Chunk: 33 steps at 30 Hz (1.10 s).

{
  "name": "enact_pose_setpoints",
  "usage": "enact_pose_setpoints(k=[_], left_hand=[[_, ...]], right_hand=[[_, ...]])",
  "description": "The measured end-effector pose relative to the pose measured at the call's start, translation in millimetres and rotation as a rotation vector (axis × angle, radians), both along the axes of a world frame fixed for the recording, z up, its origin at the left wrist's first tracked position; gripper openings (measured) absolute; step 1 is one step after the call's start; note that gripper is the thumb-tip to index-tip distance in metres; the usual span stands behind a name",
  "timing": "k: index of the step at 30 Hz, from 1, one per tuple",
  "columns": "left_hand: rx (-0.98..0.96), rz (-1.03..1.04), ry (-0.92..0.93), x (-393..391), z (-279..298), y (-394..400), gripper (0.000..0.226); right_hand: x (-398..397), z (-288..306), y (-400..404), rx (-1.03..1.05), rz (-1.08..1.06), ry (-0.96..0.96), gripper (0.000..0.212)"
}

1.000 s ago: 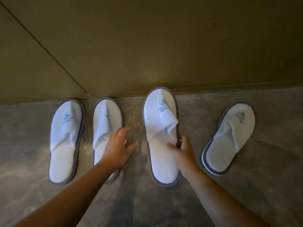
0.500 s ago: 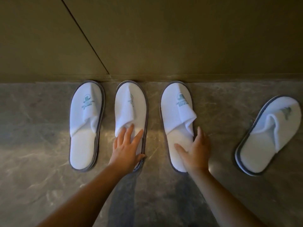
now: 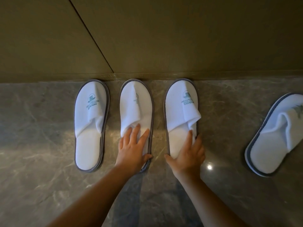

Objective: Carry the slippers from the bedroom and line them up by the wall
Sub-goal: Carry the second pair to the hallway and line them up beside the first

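Observation:
Three white slippers with grey rims lie side by side, toes touching the wall base: a left one (image 3: 91, 122), a middle one (image 3: 136, 105) and a right one (image 3: 180, 115). My left hand (image 3: 132, 148) lies flat, fingers spread, on the heel half of the middle slipper. My right hand (image 3: 188, 153) rests on the heel of the right slipper, thumb on its left rim and fingers over its right rim. A fourth slipper (image 3: 277, 136) lies apart at the far right, tilted, away from the wall.
An olive-brown wall (image 3: 164, 38) with a diagonal panel seam fills the upper half. The floor (image 3: 41, 161) is glossy grey-brown marble, with a light glare spot near my right wrist.
The right slipper has been pushed up to the wall, level with the other two. My left hand has settled flat on the middle slipper. The camera has drifted right and closer.

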<state>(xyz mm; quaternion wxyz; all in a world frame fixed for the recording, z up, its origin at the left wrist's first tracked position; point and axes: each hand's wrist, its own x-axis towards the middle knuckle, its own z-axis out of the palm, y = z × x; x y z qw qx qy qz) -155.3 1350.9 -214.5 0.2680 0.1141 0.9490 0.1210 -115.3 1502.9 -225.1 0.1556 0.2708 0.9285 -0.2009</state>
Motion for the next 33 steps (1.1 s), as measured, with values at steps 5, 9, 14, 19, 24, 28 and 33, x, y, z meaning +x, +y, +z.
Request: enact_pose_setpoints(k=[5, 9, 14, 19, 24, 28, 33], left_hand=[[0.008, 0.002, 0.004, 0.8, -0.3, -0.4, 0.082], [-0.009, 0.028, 0.020, 2.2, 3.1, 4.7, 0.083], [0.063, 0.095, 0.136, 5.7, 14.2, 33.8, 0.073], [0.165, -0.082, 0.118, 3.1, 11.9, 87.1, 0.078], [0.062, -0.192, 0.081, 2.3, -3.4, 114.9, 0.091], [0.006, -0.190, 0.074, 1.2, -6.8, 116.2, 0.093], [-0.009, -0.194, 0.073, 1.4, -6.9, 115.3, 0.093]], right_hand=[[0.3, -0.7, -1.4, 0.005, -0.002, 0.007, 0.111], [1.8, 3.7, 0.0, -0.006, 0.022, 0.002, 0.113], [9.5, 25.3, 26.2, -0.011, 0.024, 0.147, 0.093], [26.0, 32.7, 98.3, 0.051, -0.165, 0.211, 0.080], [36.4, 22.3, 163.3, 0.125, -0.465, 0.089, 0.101], [34.2, 9.6, 182.0, 0.049, -0.609, 0.080, 0.112], [29.5, 6.3, 184.5, -0.026, -0.543, 0.062, 0.112]])
